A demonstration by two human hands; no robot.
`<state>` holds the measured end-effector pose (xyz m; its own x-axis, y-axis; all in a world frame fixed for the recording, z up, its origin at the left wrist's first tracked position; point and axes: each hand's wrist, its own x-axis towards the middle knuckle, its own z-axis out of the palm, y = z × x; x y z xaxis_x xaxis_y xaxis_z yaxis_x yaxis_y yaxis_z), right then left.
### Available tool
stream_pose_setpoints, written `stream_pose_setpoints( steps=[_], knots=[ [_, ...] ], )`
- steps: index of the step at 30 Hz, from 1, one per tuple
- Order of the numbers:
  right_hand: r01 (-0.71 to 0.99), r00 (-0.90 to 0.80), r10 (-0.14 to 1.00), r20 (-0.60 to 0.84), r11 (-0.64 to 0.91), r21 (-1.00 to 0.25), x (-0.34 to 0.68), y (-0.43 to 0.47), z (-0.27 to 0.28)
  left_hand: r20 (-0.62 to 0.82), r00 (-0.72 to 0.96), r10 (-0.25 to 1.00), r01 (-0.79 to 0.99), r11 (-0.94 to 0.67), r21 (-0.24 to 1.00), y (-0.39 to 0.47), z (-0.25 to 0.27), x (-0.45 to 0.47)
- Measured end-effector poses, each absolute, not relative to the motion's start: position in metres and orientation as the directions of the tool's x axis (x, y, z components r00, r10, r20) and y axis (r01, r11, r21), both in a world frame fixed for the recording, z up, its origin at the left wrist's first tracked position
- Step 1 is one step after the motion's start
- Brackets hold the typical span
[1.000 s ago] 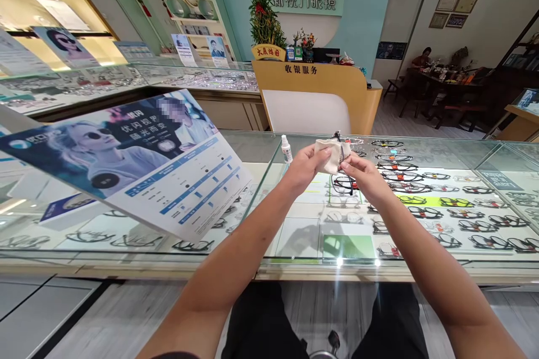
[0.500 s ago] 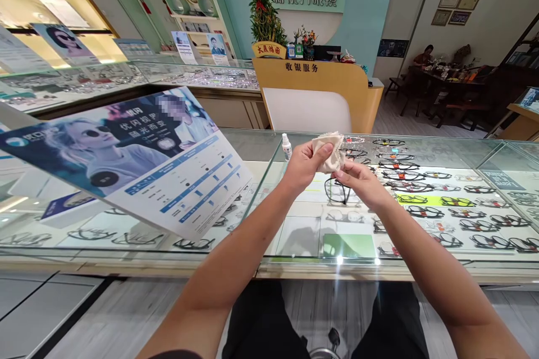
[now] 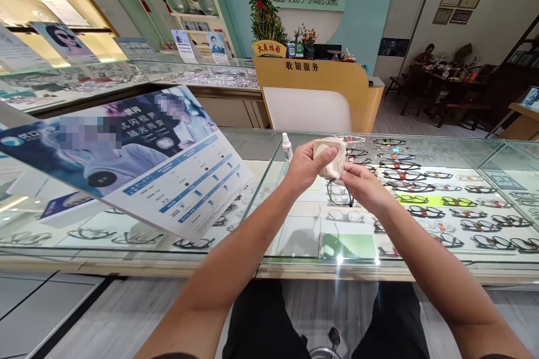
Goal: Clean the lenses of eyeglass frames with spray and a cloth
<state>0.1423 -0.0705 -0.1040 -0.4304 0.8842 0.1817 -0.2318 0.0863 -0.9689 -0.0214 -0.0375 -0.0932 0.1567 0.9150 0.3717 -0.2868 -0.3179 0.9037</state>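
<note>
My left hand is closed on a cream cleaning cloth, its thumb pressed on top. My right hand pinches a pair of dark-framed eyeglasses near the cloth's lower edge. One lens hangs below the fingers. The other part of the glasses is hidden by the cloth and fingers. Both hands are close together above the glass display case. A small white spray bottle stands upright on the glass just beyond my left hand.
Rows of spectacle frames lie inside the case on the right. A large printed advertising board leans at the left, near my left forearm. Beyond stands a wooden cashier counter. A person sits at a far table.
The cloth has been refolded in my left hand and shows a smoother face. The eyeglasses have turned slightly and shifted a little to the right with my right hand.
</note>
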Motion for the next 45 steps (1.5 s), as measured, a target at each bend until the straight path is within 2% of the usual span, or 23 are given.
stream_pose_setpoints(
  steps=[4,8,11,13,18,21,25,31,38,40,45],
  knots=[
    [-0.183,-0.381,0.907,0.179,0.115,-0.976,0.144,-0.070,-0.104,0.338,0.082,0.938,-0.295,-0.301,0.907,-0.028,-0.096,-0.024],
    [-0.216,-0.304,0.932,0.195,0.132,-0.967,0.149,-0.068,-0.096,0.342,-0.044,0.939,-0.328,-0.337,0.883,-0.009,-0.098,-0.034],
    [-0.217,-0.223,0.944,0.242,0.194,-0.957,0.157,-0.063,-0.091,0.401,-0.096,0.911,-0.090,-0.409,0.908,0.003,-0.099,-0.047],
    [-0.231,-0.170,0.952,0.255,0.213,-0.949,0.162,-0.059,-0.088,0.414,-0.018,0.910,0.115,-0.409,0.905,0.007,-0.101,-0.056],
    [-0.259,-0.155,0.961,0.231,0.186,-0.948,0.174,-0.052,-0.086,0.226,0.258,0.939,0.455,-0.325,0.829,0.008,-0.111,-0.073],
    [-0.265,-0.175,0.953,0.245,0.194,-0.945,0.177,-0.050,-0.086,0.163,0.307,0.938,0.585,-0.321,0.745,0.008,-0.118,-0.074],
    [-0.261,-0.174,0.950,0.259,0.209,-0.942,0.177,-0.049,-0.086,0.332,0.266,0.905,0.617,-0.424,0.663,0.007,-0.117,-0.068],
    [-0.246,-0.218,0.939,0.268,0.212,-0.946,0.179,-0.048,-0.083,0.624,0.115,0.773,0.551,-0.572,0.607,0.000,-0.109,-0.056],
    [-0.139,-0.316,0.906,0.280,0.248,-0.959,0.195,-0.049,-0.079,0.776,0.009,0.631,0.468,-0.689,0.554,-0.016,-0.108,-0.045],
    [-0.106,-0.340,0.892,0.297,0.278,-0.955,0.202,-0.048,-0.077,0.826,0.021,0.563,0.450,-0.743,0.495,-0.021,-0.108,-0.041],
    [0.032,-0.475,0.830,0.292,0.347,-0.937,0.215,-0.051,-0.068,0.925,0.137,0.356,0.480,-0.840,0.252,-0.027,-0.116,-0.032]
  ],
)
